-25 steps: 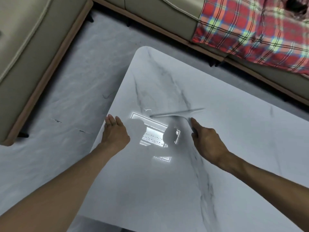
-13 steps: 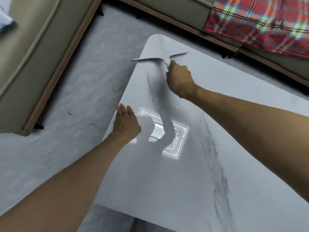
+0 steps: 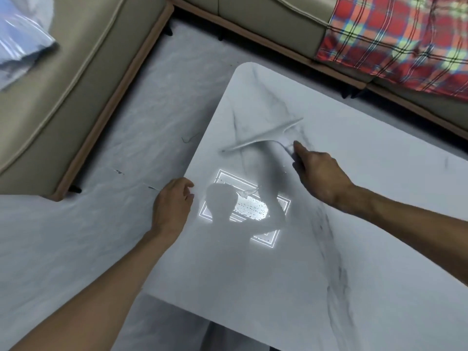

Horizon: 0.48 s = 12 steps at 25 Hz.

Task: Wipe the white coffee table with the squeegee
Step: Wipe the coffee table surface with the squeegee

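- Head view: a white coffee table (image 3: pixel 354 224) with grey marble veining filled the middle and right of the picture, one rounded corner pointing away from the person.
- The squeegee (image 3: pixel 263 136), pale and slightly blurred, lay with its long blade on the tabletop near that far corner, slanting from lower left to upper right.
- The right hand (image 3: pixel 320 173) gripped the squeegee's handle from the near side. Its fingers were curled round the handle and the forefinger was stretched forward along it. Most of the handle was hidden under the hand.
- The left hand (image 3: pixel 172 206) rested on the table's left edge, relaxed, its fingers loosely bent and holding nothing.
- Between the two hands the glossy top mirrored a bright square ceiling light (image 3: pixel 255 211), partly crossed by the dark shadow of the person's head and arm. Small droplets speckled the lit patch.
- A beige sofa (image 3: pixel 76 84) with a wooden base ran round the far and left sides.
- A red plaid blanket (image 3: pixel 395 39) lay on the sofa at upper right.
- A crumpled clear plastic bag (image 3: pixel 20 39) sat at upper left.
- A pale grey marbled floor (image 3: pixel 63 236) lay beneath the table.
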Tool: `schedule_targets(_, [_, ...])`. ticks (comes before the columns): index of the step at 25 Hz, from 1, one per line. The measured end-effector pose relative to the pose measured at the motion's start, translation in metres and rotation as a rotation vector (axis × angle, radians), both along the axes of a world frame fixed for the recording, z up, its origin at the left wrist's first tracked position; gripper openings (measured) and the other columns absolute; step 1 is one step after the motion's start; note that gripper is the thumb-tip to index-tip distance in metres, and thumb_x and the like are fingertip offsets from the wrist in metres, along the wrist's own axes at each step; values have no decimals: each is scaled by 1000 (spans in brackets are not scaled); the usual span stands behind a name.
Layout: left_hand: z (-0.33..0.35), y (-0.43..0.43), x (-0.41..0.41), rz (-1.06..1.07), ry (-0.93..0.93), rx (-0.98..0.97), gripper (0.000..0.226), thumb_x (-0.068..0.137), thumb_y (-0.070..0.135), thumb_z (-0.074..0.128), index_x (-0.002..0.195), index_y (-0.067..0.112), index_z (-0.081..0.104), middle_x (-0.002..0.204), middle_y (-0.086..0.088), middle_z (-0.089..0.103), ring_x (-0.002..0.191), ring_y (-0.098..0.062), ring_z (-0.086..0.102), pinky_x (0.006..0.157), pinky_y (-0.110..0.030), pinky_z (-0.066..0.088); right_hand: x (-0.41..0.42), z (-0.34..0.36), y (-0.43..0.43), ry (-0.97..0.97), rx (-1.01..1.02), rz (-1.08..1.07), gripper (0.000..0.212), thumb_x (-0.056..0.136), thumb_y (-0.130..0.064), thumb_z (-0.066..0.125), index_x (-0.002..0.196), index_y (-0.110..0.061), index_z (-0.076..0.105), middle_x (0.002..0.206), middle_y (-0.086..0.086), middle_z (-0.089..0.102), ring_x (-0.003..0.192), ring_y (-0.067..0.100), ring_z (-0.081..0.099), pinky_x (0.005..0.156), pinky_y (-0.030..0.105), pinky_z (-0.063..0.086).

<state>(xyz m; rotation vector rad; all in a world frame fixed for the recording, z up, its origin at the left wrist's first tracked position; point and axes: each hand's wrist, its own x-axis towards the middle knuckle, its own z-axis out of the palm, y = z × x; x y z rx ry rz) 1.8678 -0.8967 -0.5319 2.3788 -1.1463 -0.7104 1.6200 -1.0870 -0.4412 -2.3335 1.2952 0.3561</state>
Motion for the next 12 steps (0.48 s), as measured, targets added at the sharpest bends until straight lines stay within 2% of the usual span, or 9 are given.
schedule_targets(2, [4, 8, 5, 40, 39, 33, 6, 80, 6, 72, 80, 10, 68, 81, -3, 70, 76, -23, 65, 74, -40, 54, 55, -16, -22, -41, 11, -140, 25, 98, -20, 40, 119, -6, 42, 101, 26, 61, 85, 43, 53, 68, 38, 37])
schedule_targets(4, [3, 20, 9, 92, 61, 89, 7, 80, 3, 71, 76, 9, 69, 77, -2, 72, 72, -22, 65, 72, -42, 55, 94, -34, -20, -41, 31, -193, 29, 98, -19, 39, 122, -4, 41, 107, 27, 60, 98, 44, 54, 70, 36, 33])
schedule_targets(5, [2, 24, 11, 104, 72, 94, 10, 80, -1, 67, 77, 8, 70, 77, -2, 72, 72, -24, 66, 72, -42, 56, 103, -40, -11, -43, 24, -170, 30, 97, -18, 39, 124, -5, 40, 106, 26, 59, 96, 43, 54, 69, 36, 32])
schedule_targets(8, [-1, 41, 11, 122, 51, 129, 17, 85, -1, 55, 81, 7, 70, 79, -8, 71, 76, -32, 65, 74, -45, 55, 85, -50, 41, -52, 20, 73, 42, 94, -16, 40, 135, -13, 35, 99, 18, 57, 81, 39, 55, 64, 36, 31])
schedule_targets(10, [-1, 48, 7, 118, -22, 190, 20, 94, 14, 51, 87, 10, 70, 85, -13, 73, 83, -37, 65, 78, -45, 53, 45, -48, 70, -7, 35, 227, 55, 94, -19, 42, 146, -21, 26, 99, 13, 56, 76, 40, 58, 60, 35, 33])
schedule_targets(12, [1, 53, 2, 87, -96, 276, 30, 99, 27, 44, 87, 12, 68, 89, -14, 72, 86, -37, 65, 79, -43, 51, -4, -40, 84, 82, 59, 330, 59, 95, -23, 41, 149, -28, 19, 100, 8, 56, 71, 40, 58, 57, 35, 34])
